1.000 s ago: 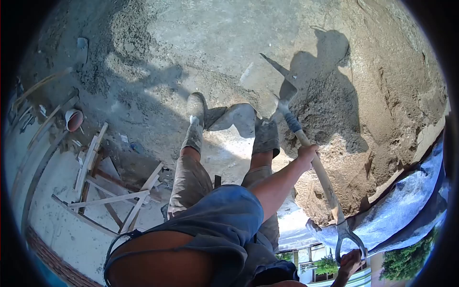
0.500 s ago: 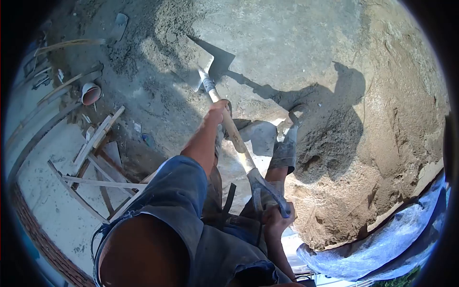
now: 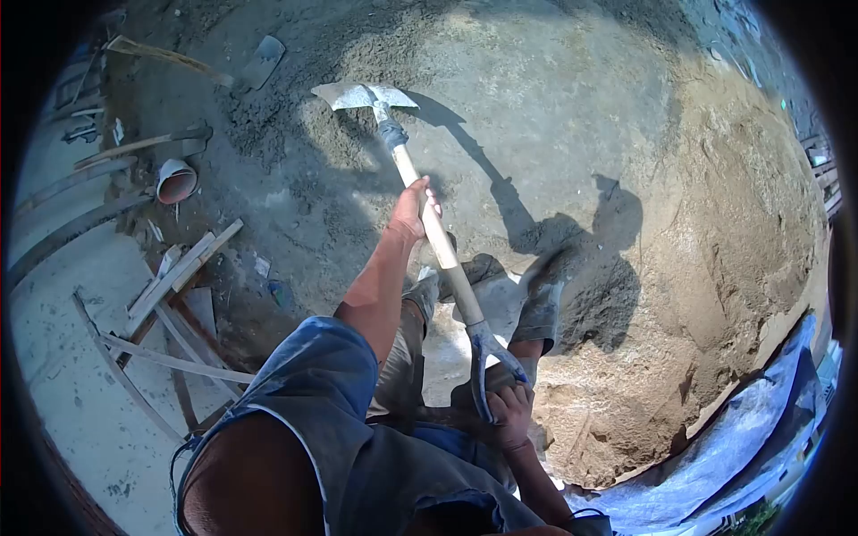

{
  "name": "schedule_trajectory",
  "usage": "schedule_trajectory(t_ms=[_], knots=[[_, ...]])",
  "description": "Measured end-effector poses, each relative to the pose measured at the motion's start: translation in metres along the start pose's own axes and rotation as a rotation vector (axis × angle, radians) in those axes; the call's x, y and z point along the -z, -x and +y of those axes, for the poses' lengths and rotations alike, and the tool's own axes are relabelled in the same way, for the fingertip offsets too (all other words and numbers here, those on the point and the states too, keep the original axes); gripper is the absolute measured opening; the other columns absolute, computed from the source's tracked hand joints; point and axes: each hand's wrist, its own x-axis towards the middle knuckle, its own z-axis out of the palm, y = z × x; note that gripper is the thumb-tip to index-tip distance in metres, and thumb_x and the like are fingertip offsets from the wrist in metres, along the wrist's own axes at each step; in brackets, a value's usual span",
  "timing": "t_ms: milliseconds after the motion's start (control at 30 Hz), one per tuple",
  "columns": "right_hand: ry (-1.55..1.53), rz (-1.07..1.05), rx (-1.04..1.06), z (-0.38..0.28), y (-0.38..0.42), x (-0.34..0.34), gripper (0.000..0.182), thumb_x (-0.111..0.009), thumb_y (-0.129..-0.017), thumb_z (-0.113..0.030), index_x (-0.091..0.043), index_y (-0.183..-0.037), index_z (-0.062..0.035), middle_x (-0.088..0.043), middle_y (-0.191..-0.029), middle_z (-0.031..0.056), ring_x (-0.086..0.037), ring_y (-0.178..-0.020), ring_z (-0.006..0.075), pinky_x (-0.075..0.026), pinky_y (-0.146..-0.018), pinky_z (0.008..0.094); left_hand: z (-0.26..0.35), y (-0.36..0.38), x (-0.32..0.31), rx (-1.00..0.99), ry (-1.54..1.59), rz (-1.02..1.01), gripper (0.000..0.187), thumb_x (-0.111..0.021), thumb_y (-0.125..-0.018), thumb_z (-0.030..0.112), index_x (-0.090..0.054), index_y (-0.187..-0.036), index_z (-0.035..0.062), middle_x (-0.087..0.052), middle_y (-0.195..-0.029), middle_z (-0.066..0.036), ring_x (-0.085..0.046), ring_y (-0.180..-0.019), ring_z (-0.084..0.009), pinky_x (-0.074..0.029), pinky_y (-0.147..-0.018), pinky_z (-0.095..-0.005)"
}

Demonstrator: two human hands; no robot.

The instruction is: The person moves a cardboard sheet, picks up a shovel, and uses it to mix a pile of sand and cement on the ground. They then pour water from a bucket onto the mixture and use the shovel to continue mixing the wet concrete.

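Note:
A shovel [image 3: 460,290] with a pale wooden shaft runs diagonally in front of me. My left hand [image 3: 414,207] is closed round the shaft, partway down towards the blade. At the near end, my right hand [image 3: 509,414] grips the crossbar of the blue-grey D-shaped handle, its fingers wrapped over it. The metal blade [image 3: 353,96] points away from me and overlaps loose grey mix [image 3: 326,125] on the ground. A dark band is wound round the joint between blade and shaft. The shovel's shadow falls to its right.
A large heap of damp brown sand [image 3: 733,259] rises on my right, bordered by a blue tarp [image 3: 715,473]. On the left are wooden boards [image 3: 179,277], a pinkish pipe end [image 3: 176,181] and another flat blade [image 3: 265,61]. A wooden handle [image 3: 170,57] lies near it.
The shovel blade has turned, from nearly edge-on to spread wide across the view, and reaches slightly farther away. My right hand has shifted slightly left and down. Both hands keep their hold.

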Motion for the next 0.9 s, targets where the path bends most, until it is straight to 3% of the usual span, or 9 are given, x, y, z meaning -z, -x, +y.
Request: schedule_trajectory(t_ms=[233, 300, 367, 533, 567, 633, 733, 833, 900], knots=[[0.07, 0.158, -0.039, -0.057, 0.034, -0.014, 0.02, -0.061, -0.061, -0.015, -0.061, -0.08, -0.0105, -0.051, -0.072, 0.0037, -0.05, -0.077, 0.0233, -0.037, -0.082, 0.0422, 0.023, 0.056, 0.0, 0.019, -0.08, -0.06, 0.015, -0.056, -0.082, 0.019, -0.042, -0.08, 0.0138, -0.043, -0.06, 0.002, -0.043, -0.048, -0.0118, -0.041, -0.043, -0.0284], [-0.038, 0.217, -0.052, -0.061, 0.065, -0.016, 0.032, -0.065, -0.055, -0.016, -0.062, -0.087, -0.0098, -0.053, -0.073, 0.0075, -0.053, -0.073, 0.0283, -0.038, -0.084, 0.0467, 0.016, 0.093, -0.004, -0.006, -0.116, -0.062, 0.014, -0.055, -0.083, 0.02, -0.045, -0.08, 0.011, -0.045, -0.063, 0.001, -0.046, -0.053, -0.0128, -0.043, -0.048, -0.0295], [-0.078, 0.24, -0.081, -0.072, 0.081, 0.001, 0.018, -0.063, -0.06, -0.011, -0.058, -0.077, -0.0074, -0.052, -0.068, 0.0084, -0.054, -0.069, 0.029, -0.041, -0.082, 0.0444, 0.005, 0.131, -0.011, 0.0, -0.108, -0.105, 0.014, -0.054, -0.084, 0.021, -0.046, -0.08, 0.01, -0.046, -0.063, -0.001, -0.047, -0.054, -0.0139, -0.044, -0.049, -0.03], [-0.457, 0.769, -0.49, -0.042, 0.135, 0.007, 0.018, -0.061, -0.073, -0.011, -0.045, -0.067, -0.0061, -0.052, -0.065, 0.0053, -0.049, -0.055, 0.0156, -0.046, -0.061, 0.0334, -0.035, 0.17, -0.03, 0.077, -0.022, -0.19, 0.016, -0.055, -0.083, 0.023, -0.046, -0.082, 0.0097, -0.045, -0.063, -0.002, -0.047, -0.054, -0.0152, -0.044, -0.051, -0.0306], [-0.466, 0.77, -0.579, -0.026, 0.154, -0.002, 0.018, -0.062, -0.074, -0.01, -0.045, -0.069, -0.006, -0.052, -0.066, 0.0045, -0.047, -0.053, 0.013, -0.046, -0.058, 0.0324, -0.048, 0.161, -0.022, 0.064, 0.003, -0.176, 0.017, -0.054, -0.084, 0.024, -0.047, -0.081, 0.0087, -0.045, -0.06, -0.003, -0.047, -0.052, -0.0159, -0.044, -0.049, -0.031], [-0.95, 1.055, -1.005, -0.028, 0.151, -0.025, 0.016, -0.058, -0.076, -0.006, -0.045, -0.068, -0.0061, -0.048, -0.063, 0.0031, -0.043, -0.052, 0.0101, -0.042, -0.049, 0.0271, -0.079, 0.119, 0.004, 0.138, 0.0, -0.017, 0.016, -0.055, -0.082, 0.022, -0.046, -0.08, 0.0089, -0.043, -0.057, -0.003, -0.045, -0.048, -0.0159, -0.044, -0.047, -0.031], [-1.103, 1.2, -1.254, -0.007, 0.194, -0.067, 0.009, -0.056, -0.073, 0.0, -0.048, -0.07, -0.0017, -0.044, -0.053, 0.0027, -0.042, -0.04, 0.0097, -0.035, -0.037, 0.0256, -0.161, 0.085, 0.058, 0.145, -0.325, 0.149, 0.016, -0.057, -0.081, 0.018, -0.045, -0.076, 0.0096, -0.043, -0.058, -0.002, -0.044, -0.048, -0.0158, -0.044, -0.048, -0.0311], [-0.984, 1.129, -1.51, -0.029, 0.269, -0.067, 0.006, -0.051, -0.072, 0.0, -0.048, -0.067, -0.0032, -0.04, -0.044, 0.0017, -0.039, -0.035, 0.0095, -0.03, -0.033, 0.0239, -0.266, 0.115, 0.105, 0.317, -0.465, 0.249, 0.017, -0.062, -0.076, 0.015, -0.045, -0.073, 0.0099, -0.043, -0.059, -0.003, -0.045, -0.051, -0.0173, -0.044, -0.049, -0.0339], [-0.963, 1.131, -1.494, -0.056, 0.326, -0.051, 0.015, -0.048, -0.071, 0.0, -0.041, -0.06, -0.0064, -0.036, -0.041, 0.0014, -0.034, -0.029, 0.0104, -0.029, -0.029, 0.0246, -0.342, 0.155, 0.14, 0.452, -0.43, 0.198, 0.015, -0.061, -0.075, 0.014, -0.048, -0.07, 0.009, -0.045, -0.057, -0.004, -0.048, -0.05, -0.0187, -0.044, -0.048, -0.0366]])
